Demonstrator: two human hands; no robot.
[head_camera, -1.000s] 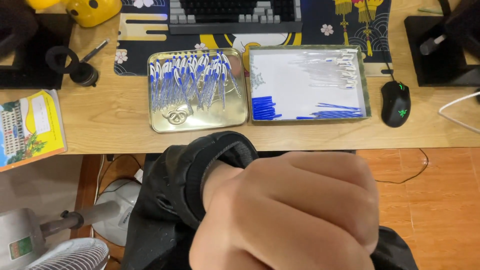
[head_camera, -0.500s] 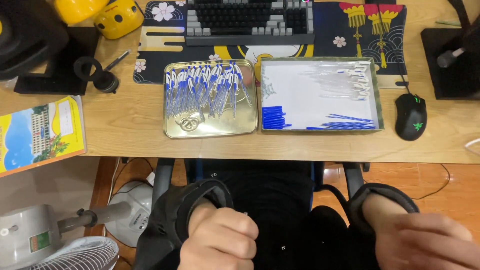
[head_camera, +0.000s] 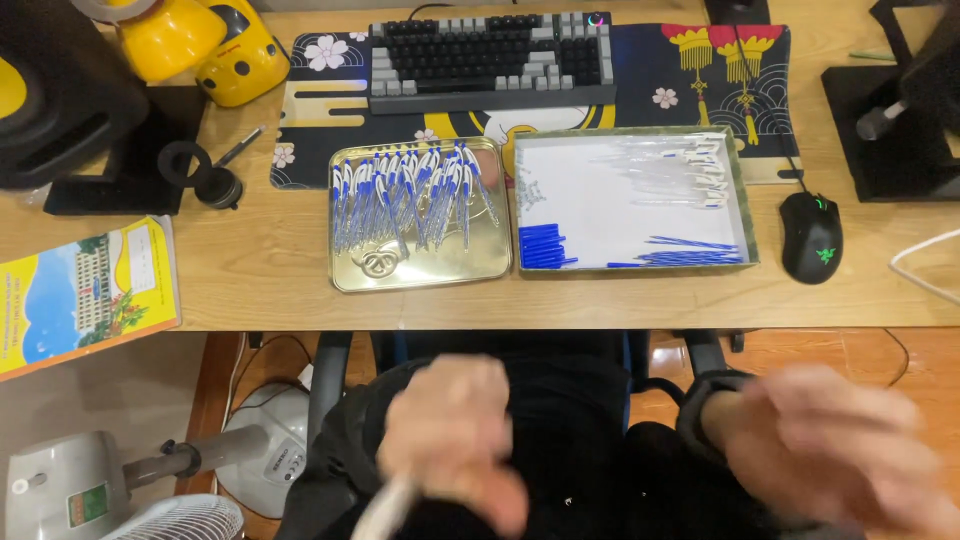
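We see a gold tin (head_camera: 420, 275) on the desk (head_camera: 250, 270) heaped with finished blue-and-white pens (head_camera: 410, 195), and beside it, edge to edge, a white-lined tray (head_camera: 632, 268) holding the loose parts: clear barrels (head_camera: 670, 165) at the upper right, blue caps (head_camera: 545, 247) at the lower left and thin blue refills (head_camera: 690, 255) along the front edge. We judge the assembly well along, with a good pile done and a smaller stock of parts left. The pens lie with their long axes running mostly away from us, fanned a little; the barrels and refills lie crosswise, left to right. Both hands are below the desk edge over the lap, blurred: the left hand (head_camera: 455, 435) seems curled round something pale, though we cannot tell what; the right hand (head_camera: 830, 445) looks loosely spread and empty.
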